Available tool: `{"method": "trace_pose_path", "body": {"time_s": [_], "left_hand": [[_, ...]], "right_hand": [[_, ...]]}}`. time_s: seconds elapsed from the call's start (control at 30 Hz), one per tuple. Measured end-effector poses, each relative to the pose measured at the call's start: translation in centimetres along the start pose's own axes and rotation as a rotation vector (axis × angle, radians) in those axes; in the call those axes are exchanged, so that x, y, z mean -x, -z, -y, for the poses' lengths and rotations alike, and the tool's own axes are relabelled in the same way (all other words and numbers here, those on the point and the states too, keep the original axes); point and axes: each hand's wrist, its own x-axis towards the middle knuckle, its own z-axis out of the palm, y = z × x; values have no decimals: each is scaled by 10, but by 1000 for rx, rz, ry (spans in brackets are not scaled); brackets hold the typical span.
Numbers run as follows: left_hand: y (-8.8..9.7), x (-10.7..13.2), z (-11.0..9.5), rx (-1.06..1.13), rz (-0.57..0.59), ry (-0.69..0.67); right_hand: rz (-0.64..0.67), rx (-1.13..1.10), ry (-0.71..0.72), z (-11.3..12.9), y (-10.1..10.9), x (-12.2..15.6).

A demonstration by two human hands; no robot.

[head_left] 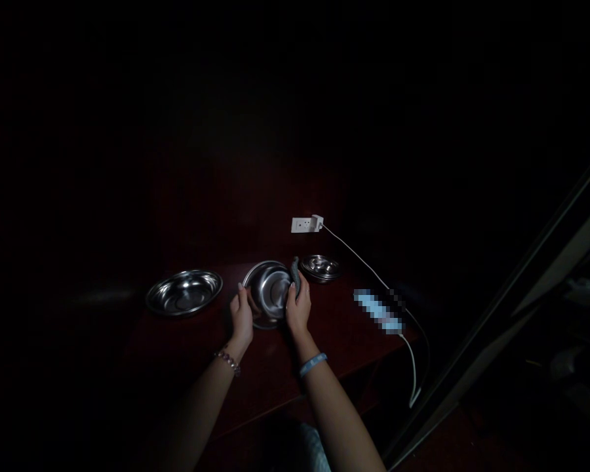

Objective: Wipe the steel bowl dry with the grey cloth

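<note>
A shiny metal bowl (270, 293) is tilted toward me between my hands, above the dark red table. My left hand (242, 316) grips its left rim, thumb on the inner side. On the right rim, my right hand (299, 305) holds the bowl together with a grey cloth (295, 270), which is pressed against the edge. To the left lies a wide, shallow metal basin (184, 293). Small metal bowls (320, 267), seemingly stacked, stand just behind my right hand.
On the wall is a white socket (302, 225) with a charger (317, 223) plugged in. Its white cable (356, 253) runs down to the right past a pixelated, light-blue device (378, 312) on the table (270, 373). The surroundings are very dark.
</note>
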Motion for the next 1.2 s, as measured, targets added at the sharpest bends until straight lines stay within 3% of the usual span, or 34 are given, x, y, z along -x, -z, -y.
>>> {"method": "trace_pose_path", "body": {"time_s": [0.13,0.23,0.77,1.2], "left_hand": [[-1,3,0,-138,45,-180],[0,3,1,-184,64,-239],[-1,2,2,-166,38,-173],[7,-20,12,108,-174,60]], "right_hand": [[-37,4,37,3,1,-1],[-47,23,90,5,2,0],[44,143,282,13,8,2],[535,215,567,34,2,9]]}}
